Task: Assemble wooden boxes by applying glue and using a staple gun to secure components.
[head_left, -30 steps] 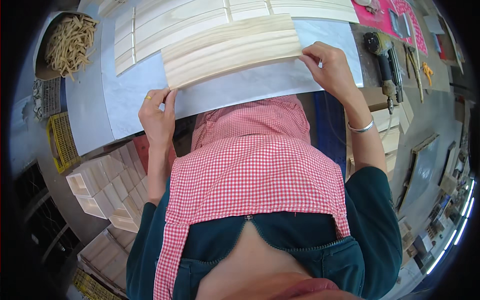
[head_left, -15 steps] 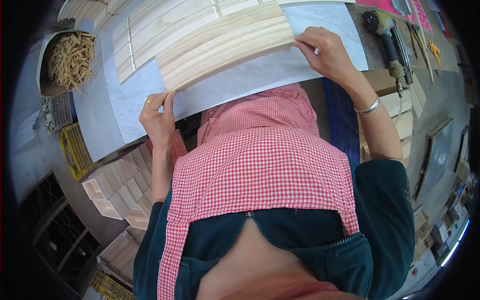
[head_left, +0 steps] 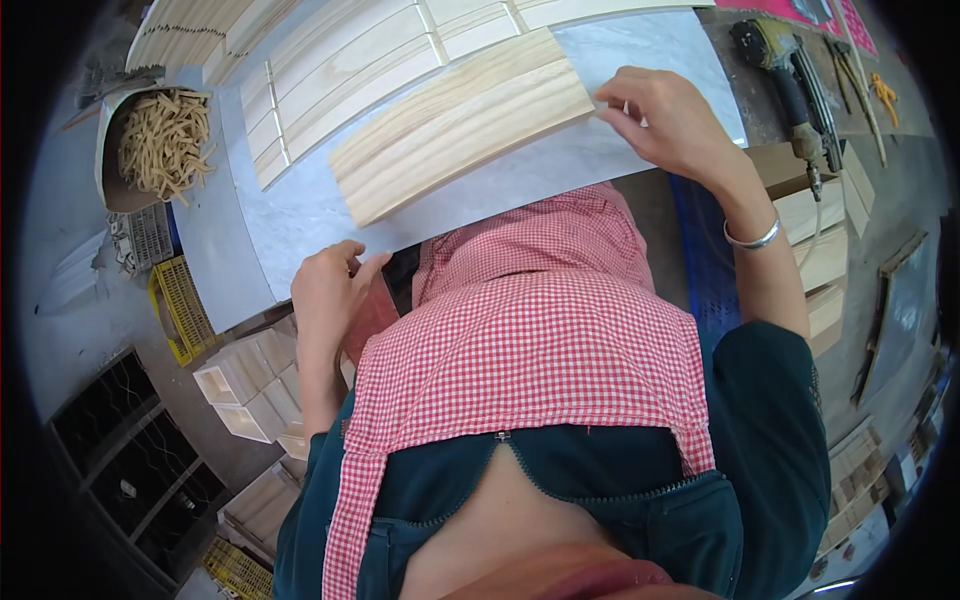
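Note:
A light wooden board [head_left: 465, 125] with visible grain lies at a slant on the pale marbled tabletop [head_left: 480, 190], close to its front edge. Just off the table's front edge is my left hand [head_left: 328, 295], below the board's left end, fingers loosely bent and apart with nothing in them. My right hand [head_left: 670, 120] hovers at the board's right end, thumb and fingers parted; whether a fingertip still touches the corner I cannot tell. Behind the board lie several pale wooden panels [head_left: 350, 85] with narrow shiny strips across them.
A bin [head_left: 112, 185] of short wooden sticks [head_left: 165, 145] stands at the table's left. On the right lies a nail gun [head_left: 785, 85] with a hose, beside pliers [head_left: 850, 75]. Below left are stacked wooden boxes [head_left: 250, 385] and a yellow crate [head_left: 180, 310].
Both hands held the board's near corners before. My left hand has let go and dropped back toward me; my right hand has loosened its pinch. The board now rests flat on the table.

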Motion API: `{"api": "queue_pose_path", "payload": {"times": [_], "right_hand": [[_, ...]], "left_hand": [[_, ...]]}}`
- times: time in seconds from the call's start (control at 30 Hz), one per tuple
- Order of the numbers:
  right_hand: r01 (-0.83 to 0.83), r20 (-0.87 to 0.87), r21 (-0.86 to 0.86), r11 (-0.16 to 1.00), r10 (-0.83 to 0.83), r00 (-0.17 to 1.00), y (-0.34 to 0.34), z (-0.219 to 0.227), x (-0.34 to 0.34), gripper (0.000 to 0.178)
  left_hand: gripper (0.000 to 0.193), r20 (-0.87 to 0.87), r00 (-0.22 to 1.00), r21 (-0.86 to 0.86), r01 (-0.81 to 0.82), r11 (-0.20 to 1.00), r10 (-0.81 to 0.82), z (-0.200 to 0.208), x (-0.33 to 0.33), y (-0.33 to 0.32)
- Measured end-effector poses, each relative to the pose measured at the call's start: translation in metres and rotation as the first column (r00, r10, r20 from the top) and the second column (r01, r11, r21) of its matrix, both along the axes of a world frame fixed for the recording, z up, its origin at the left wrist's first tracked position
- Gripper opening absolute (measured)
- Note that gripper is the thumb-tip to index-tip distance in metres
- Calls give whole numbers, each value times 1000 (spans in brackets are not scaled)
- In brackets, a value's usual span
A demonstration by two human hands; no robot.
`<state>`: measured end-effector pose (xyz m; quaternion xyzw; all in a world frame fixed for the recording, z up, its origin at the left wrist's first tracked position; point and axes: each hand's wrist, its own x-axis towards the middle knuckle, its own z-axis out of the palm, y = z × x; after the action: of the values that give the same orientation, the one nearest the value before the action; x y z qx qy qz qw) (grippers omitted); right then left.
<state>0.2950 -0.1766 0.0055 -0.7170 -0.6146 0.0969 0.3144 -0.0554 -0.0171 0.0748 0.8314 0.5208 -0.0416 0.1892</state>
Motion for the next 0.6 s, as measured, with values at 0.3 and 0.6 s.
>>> {"api": "queue_pose_path", "payload": {"times": [0.3,0.6], "right_hand": [[334,-313,247,910,-251,916,59,-23,-20,14],[438,-345,160,885,-365,865,75,-27,-30,13]], "left_hand": [[44,313,684,430,516,741,-659,-36,134,7],[46,331,694,301,564,769,-639,-66,162,13]]}}
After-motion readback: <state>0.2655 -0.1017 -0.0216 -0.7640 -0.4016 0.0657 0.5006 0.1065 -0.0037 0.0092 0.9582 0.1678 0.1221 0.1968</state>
